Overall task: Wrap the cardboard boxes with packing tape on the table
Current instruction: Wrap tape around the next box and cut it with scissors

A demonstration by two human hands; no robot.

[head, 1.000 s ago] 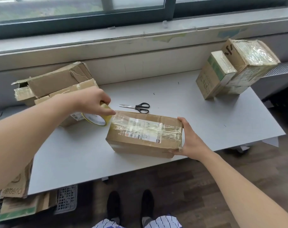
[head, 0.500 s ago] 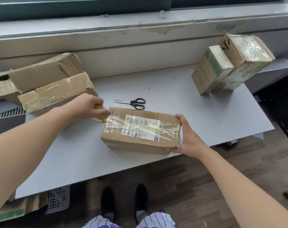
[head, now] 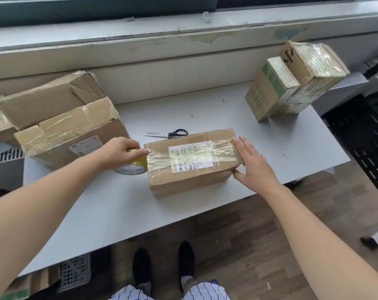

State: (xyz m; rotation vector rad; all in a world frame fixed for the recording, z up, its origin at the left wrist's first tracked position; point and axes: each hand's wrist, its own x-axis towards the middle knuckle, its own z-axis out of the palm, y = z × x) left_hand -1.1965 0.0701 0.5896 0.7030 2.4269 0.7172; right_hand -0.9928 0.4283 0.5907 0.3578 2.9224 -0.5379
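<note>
Soft, even daylight falls from the window (head: 97, 9) along the far side, leaving the grey table (head: 227, 109) bright. Faint, soft-edged shadows lie on the near side of each box. Clear tape glints with pale glare on the middle box (head: 190, 161) and the far right boxes (head: 313, 61). The floor (head: 248, 245) below is dimmer. Wide-angle distortion bows the windowsill (head: 183, 42) and stretches the near corners. Fine detail is slightly soft throughout.

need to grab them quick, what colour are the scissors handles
The scissors have black handles, clearest in the head view.
</note>
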